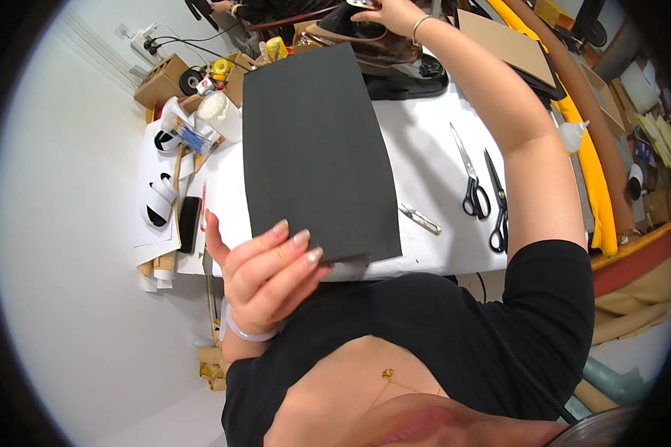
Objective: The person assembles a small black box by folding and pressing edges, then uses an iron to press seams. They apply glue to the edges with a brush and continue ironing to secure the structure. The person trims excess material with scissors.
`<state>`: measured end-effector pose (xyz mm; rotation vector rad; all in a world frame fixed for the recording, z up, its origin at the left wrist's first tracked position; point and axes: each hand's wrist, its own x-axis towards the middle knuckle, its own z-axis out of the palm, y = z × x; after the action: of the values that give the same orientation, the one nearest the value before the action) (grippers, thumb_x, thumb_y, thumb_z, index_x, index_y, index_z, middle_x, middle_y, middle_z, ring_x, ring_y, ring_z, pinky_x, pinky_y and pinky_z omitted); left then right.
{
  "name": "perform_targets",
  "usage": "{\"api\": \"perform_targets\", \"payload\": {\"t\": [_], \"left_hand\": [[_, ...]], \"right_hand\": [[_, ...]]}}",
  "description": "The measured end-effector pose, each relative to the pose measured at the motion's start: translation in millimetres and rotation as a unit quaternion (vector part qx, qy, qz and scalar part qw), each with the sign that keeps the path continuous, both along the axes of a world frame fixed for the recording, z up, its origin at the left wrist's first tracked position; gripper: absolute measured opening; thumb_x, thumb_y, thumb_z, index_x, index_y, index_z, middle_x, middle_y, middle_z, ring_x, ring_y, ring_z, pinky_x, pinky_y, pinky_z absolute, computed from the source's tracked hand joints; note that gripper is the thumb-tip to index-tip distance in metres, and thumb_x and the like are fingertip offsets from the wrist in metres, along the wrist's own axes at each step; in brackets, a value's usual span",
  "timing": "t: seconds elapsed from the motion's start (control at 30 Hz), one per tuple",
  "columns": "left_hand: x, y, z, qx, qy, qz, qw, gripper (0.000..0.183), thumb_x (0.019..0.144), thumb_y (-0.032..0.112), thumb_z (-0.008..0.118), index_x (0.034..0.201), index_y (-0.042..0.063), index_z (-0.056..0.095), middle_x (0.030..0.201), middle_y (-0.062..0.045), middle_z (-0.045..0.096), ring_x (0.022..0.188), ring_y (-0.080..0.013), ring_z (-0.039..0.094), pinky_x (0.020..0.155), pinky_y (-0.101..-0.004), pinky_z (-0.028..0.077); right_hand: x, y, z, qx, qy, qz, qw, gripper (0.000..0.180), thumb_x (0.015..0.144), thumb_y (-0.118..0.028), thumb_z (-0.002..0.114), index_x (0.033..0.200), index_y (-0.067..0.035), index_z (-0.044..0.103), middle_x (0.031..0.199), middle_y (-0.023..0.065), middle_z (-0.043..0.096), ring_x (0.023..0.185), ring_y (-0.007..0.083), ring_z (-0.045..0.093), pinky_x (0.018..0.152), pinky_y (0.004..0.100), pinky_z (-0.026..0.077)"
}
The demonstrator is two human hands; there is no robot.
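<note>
A black rectangular sheet [316,151], stiff-looking and of unclear material, spans the middle of the view before me. Its lower left corner lies behind my left hand [271,271], whose fingers are bent at the sheet's near edge with the little finger raised. The thumb is mostly hidden, so a grip on the sheet cannot be made out. At the top edge of the view, my right hand [394,19] is stretched far forward and partly cut off. Its fingers touch a dark object with a shiny metal part [360,3], beside a black and brown item [341,25].
Thread snips [420,219] and two pairs of scissors [472,193] [499,207] lie on the white table [425,162]. A phone [189,224], a white tub [219,112] and tape rolls [191,82] are left. Yellow material [584,167] runs along the right. Another person's hand [221,6] shows far off.
</note>
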<state>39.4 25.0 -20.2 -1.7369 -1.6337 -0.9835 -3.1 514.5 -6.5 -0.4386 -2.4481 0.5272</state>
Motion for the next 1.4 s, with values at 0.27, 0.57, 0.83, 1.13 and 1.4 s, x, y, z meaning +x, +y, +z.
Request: {"api": "perform_targets", "payload": {"t": [0.27,0.57,0.83,1.13,1.4], "left_hand": [[-8,-5,-10,0.013,0.014,-0.006,1.000,0.028,0.078,0.027,0.088,0.102,0.026,0.073,0.104,0.010,0.069,0.104,-0.0131,0.067,0.126,-0.0634,0.014],[-7,1,-19,0.046,0.004,-0.011,0.999,0.024,0.083,0.029,0.085,0.103,0.027,0.071,0.104,0.011,0.069,0.103,-0.0132,0.067,0.127,-0.0622,0.014],[-5,0,-15,0.023,-0.002,0.003,1.000,0.029,0.080,0.027,0.086,0.104,0.024,0.070,0.107,0.008,0.070,0.106,-0.0150,0.067,0.126,-0.0618,0.017],[-6,-4,-16,0.016,0.024,0.004,1.000,0.025,0.085,0.025,0.082,0.104,0.020,0.067,0.107,0.002,0.068,0.107,-0.0223,0.067,0.124,-0.0645,0.022],[-6,0,-10,0.025,0.037,-0.014,0.999,0.022,0.090,0.029,0.079,0.097,0.013,0.066,0.102,-0.005,0.069,0.102,-0.0280,0.070,0.122,-0.0660,0.025]], "right_hand": [[-14,30,-45,-0.086,-0.027,-0.010,0.996,0.045,0.085,-0.038,0.084,0.109,-0.003,0.068,0.092,0.0163,0.071,0.087,0.0287,0.067,0.080,0.0403,0.052],[18,28,-46,-0.210,-0.045,0.004,0.977,0.036,0.090,-0.025,0.079,0.116,-0.003,0.067,0.090,0.0097,0.069,0.078,0.0186,0.061,0.067,0.0351,0.049],[9,67,-52,-0.137,-0.087,0.028,0.986,0.037,0.090,-0.027,0.080,0.116,-0.002,0.068,0.093,0.0100,0.072,0.085,0.0187,0.065,0.076,0.0344,0.054],[13,65,-49,-0.092,-0.112,0.029,0.989,0.045,0.089,-0.033,0.081,0.119,-0.002,0.068,0.101,0.0136,0.073,0.093,0.0228,0.066,0.083,0.0380,0.053],[24,62,-42,0.019,-0.220,-0.053,0.974,0.058,0.089,-0.038,0.079,0.132,-0.003,0.063,0.124,0.0215,0.067,0.116,0.0323,0.063,0.098,0.0409,0.051]]}}
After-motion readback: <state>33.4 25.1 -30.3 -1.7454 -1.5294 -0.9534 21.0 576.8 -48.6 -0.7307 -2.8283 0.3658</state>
